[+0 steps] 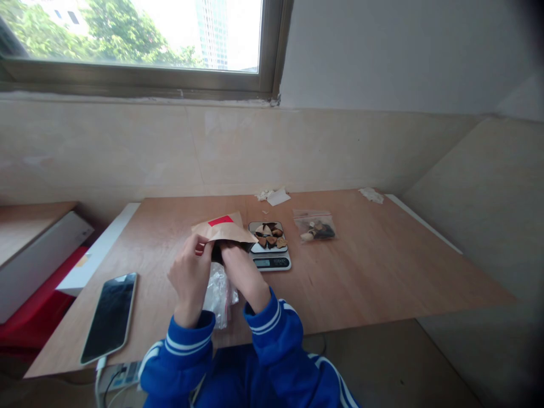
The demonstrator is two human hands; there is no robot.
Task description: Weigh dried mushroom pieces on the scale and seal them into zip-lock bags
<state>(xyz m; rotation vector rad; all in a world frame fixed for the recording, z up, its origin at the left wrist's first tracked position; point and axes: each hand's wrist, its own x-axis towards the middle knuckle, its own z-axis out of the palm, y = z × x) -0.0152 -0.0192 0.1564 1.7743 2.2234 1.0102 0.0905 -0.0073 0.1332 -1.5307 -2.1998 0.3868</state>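
My left hand (193,272) pinches the rim of a brown kraft paper bag (225,231) with a red label, its mouth turned toward me. Inside that mouth is my right hand (238,263); the fingers are hidden by the paper, so their grip cannot be seen. Just right of the bag, a small digital kitchen scale (280,264) carries several brown and pale dried pieces (267,237), perhaps dried slices. Beneath my wrists lie clear plastic zip bags (217,300) on the wooden table (361,272).
Right of the scale rests a zip bag (315,226) with dark and pale dried pieces. A phone (110,317) with a charging cable (100,374) lies at the left edge. Crumpled white paper (278,196) and another scrap (371,195) sit near the wall.
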